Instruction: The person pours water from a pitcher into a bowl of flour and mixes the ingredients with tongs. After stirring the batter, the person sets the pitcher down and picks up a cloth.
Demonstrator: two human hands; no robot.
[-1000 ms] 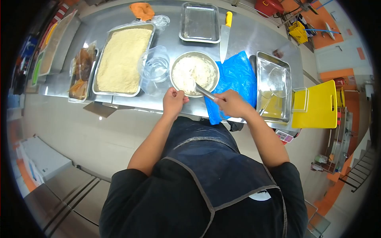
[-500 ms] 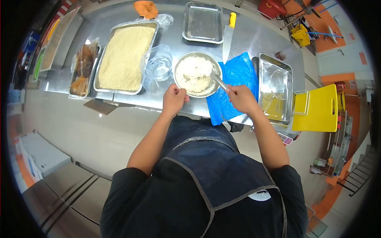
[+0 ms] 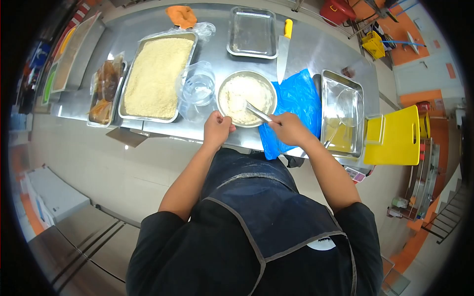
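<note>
A round metal bowl [image 3: 221, 114] stands near the table's front edge, with a pale, floury batter [image 3: 239, 93] inside. My left hand [image 3: 217, 129] is closed at the bowl's lower left rim, thumb and fingers pinching it. In my right hand [image 3: 288, 129] is the handle of a metal spoon [image 3: 258, 111], whose head is sunk in the batter and hidden. To the left of the bowl is a clear plastic jug [image 3: 197, 89] holding water. Beneath my right forearm and right of the bowl lies a blue plastic bag [image 3: 299, 101].
A tray of breadcrumbs [image 3: 157, 76] and a tray with bagged food [image 3: 105, 89] lie left. Behind are a metal tray [image 3: 253, 32], a yellow-handled knife [image 3: 283, 54] and an orange cloth [image 3: 181, 17]. A tray with a strainer [image 3: 342, 113] and a yellow cutting board [image 3: 395, 135] are right.
My right hand has moved left and slightly nearer, bringing the spoon from the bowl's right side toward its middle. The left hand stays at the rim.
</note>
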